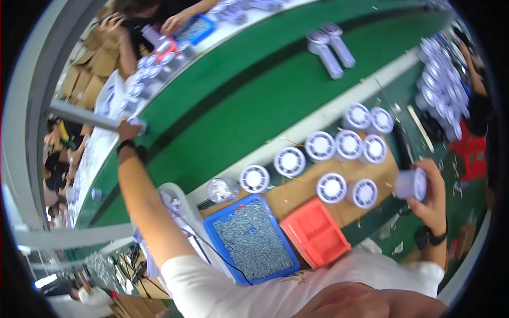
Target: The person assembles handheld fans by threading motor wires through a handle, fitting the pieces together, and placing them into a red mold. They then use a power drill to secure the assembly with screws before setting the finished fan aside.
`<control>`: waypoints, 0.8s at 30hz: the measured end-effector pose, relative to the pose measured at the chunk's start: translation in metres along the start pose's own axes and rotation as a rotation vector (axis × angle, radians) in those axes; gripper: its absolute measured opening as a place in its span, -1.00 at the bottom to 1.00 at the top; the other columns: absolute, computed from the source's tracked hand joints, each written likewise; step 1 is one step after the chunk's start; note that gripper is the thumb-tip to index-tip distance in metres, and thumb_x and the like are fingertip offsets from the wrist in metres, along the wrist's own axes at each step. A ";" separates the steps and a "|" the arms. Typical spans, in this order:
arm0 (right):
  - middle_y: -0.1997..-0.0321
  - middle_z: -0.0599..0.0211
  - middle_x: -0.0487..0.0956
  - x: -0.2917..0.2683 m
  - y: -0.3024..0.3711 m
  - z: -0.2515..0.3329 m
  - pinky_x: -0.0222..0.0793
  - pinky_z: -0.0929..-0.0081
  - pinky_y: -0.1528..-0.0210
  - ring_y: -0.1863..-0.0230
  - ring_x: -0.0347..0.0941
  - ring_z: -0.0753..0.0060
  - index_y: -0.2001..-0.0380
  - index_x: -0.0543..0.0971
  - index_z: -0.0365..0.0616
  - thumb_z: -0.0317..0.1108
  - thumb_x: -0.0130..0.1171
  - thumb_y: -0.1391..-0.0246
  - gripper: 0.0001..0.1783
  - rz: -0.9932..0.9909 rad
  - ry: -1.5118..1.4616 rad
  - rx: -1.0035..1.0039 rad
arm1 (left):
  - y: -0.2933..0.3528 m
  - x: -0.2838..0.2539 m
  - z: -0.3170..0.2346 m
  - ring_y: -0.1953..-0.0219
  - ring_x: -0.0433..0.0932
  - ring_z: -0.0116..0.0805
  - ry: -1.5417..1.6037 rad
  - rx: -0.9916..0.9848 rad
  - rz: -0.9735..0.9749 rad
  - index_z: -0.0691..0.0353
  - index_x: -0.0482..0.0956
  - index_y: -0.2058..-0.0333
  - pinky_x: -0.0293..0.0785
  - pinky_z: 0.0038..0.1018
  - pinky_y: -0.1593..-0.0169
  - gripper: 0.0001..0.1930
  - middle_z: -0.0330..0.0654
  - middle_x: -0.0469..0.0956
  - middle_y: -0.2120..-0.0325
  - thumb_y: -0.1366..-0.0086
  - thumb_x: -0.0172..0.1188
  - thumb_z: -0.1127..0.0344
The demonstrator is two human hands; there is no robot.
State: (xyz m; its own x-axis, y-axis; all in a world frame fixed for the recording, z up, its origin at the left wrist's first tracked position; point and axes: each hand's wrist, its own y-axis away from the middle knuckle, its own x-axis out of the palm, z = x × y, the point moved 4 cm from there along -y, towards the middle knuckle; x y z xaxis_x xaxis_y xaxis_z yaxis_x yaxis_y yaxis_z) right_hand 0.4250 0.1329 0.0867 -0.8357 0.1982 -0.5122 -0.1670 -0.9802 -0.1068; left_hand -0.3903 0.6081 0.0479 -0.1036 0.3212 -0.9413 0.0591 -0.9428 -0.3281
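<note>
My right hand (435, 199) is closed around a pale lavender cylindrical plastic housing (407, 184), held tilted on its side at the right. My left arm stretches far across the green conveyor belt. At its end my left hand (128, 130) is closed on a small lavender plastic part (140, 125) near the belt's far left edge; its fingers are partly hidden. Several similar round housings with white slotted ends (289, 161) stand on a brown cardboard sheet (302, 196) before me. Some have thin orange wires.
A blue tray of small metal screws (252, 238), a red compartment tray (318, 233) and a clear cup of small white pieces (222, 190) lie close. Two lavender handled housings (330, 50) rest on the belt (233, 100). More are piled at right (442, 87). Other people work across the belt.
</note>
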 end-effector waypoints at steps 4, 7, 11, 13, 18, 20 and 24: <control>0.04 0.15 0.47 0.000 0.002 0.005 0.36 0.39 -0.06 0.02 0.46 0.25 -0.08 0.46 -0.29 -0.07 0.41 0.13 -0.25 0.040 0.131 0.035 | 0.033 -0.070 -0.106 0.01 0.64 0.00 -0.073 0.211 0.210 0.25 0.51 -0.21 0.57 -0.21 -0.04 -0.31 0.17 0.61 0.06 -0.14 0.42 0.05; 0.14 0.08 0.50 -0.002 0.023 0.002 0.43 0.34 0.06 0.11 0.53 0.07 -0.03 0.48 -0.28 -0.14 0.40 0.13 -0.33 -0.012 0.280 -0.137 | 0.103 -0.164 -0.175 0.01 0.61 -0.18 0.256 0.129 0.274 0.19 0.50 -0.23 0.61 -0.32 0.06 -0.36 0.03 0.57 0.09 -0.22 0.37 0.07; 0.12 0.00 0.53 -0.007 0.056 -0.002 0.49 0.26 0.15 0.16 0.56 -0.10 -0.02 0.50 -0.26 -0.19 0.41 0.13 -0.36 -0.008 0.297 -0.212 | 0.239 -0.287 -0.236 0.01 0.59 -0.28 0.711 0.080 0.257 0.16 0.48 -0.25 0.59 -0.40 0.06 -0.41 -0.08 0.50 0.02 -0.28 0.32 0.12; 0.07 -0.01 0.54 -0.008 0.076 -0.011 0.50 0.21 0.16 0.14 0.57 -0.11 -0.03 0.50 -0.26 -0.18 0.43 0.12 -0.36 0.017 0.429 -0.097 | 0.307 -0.327 -0.268 0.03 0.60 -0.28 0.824 0.035 0.225 0.19 0.47 -0.26 0.57 -0.38 0.01 -0.41 -0.07 0.51 -0.01 -0.29 0.31 0.16; -0.02 -0.01 0.55 -0.010 0.120 -0.011 0.52 0.18 0.14 0.10 0.58 -0.09 -0.09 0.49 -0.25 -0.16 0.46 0.08 -0.32 0.022 0.555 -0.123 | 0.475 -0.373 -0.283 -0.01 0.59 -0.27 1.418 -0.020 0.283 0.33 0.34 -0.28 0.56 -0.37 -0.04 -0.49 -0.05 0.50 -0.08 -0.42 0.11 0.27; -0.03 -0.01 0.55 -0.010 0.134 -0.002 0.52 0.17 0.13 0.09 0.58 -0.10 -0.10 0.48 -0.25 -0.16 0.47 0.08 -0.30 0.043 0.564 -0.194 | 0.545 -0.386 -0.273 -0.02 0.60 -0.26 1.532 -0.134 0.226 0.32 0.32 -0.28 0.56 -0.37 -0.04 -0.49 -0.04 0.51 -0.09 -0.44 0.07 0.22; -0.07 0.00 0.53 -0.012 0.178 0.059 0.51 0.15 0.09 0.07 0.57 -0.12 -0.17 0.44 -0.25 -0.17 0.52 0.13 -0.21 0.008 0.608 -0.459 | 0.682 -0.382 -0.218 -0.03 0.61 -0.18 1.956 -0.355 0.053 0.27 0.32 -0.28 0.60 -0.36 0.03 -0.45 0.05 0.49 -0.15 -0.49 -0.02 0.01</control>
State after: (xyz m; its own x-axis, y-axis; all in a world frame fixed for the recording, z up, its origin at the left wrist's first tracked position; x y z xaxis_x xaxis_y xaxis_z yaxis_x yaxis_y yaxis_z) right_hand 0.3748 -0.0440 0.1243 -0.3780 0.2882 -0.8798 0.1833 -0.9082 -0.3763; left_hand -0.0942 -0.1386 0.1667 0.9233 0.1747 0.3420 0.2096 -0.9754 -0.0678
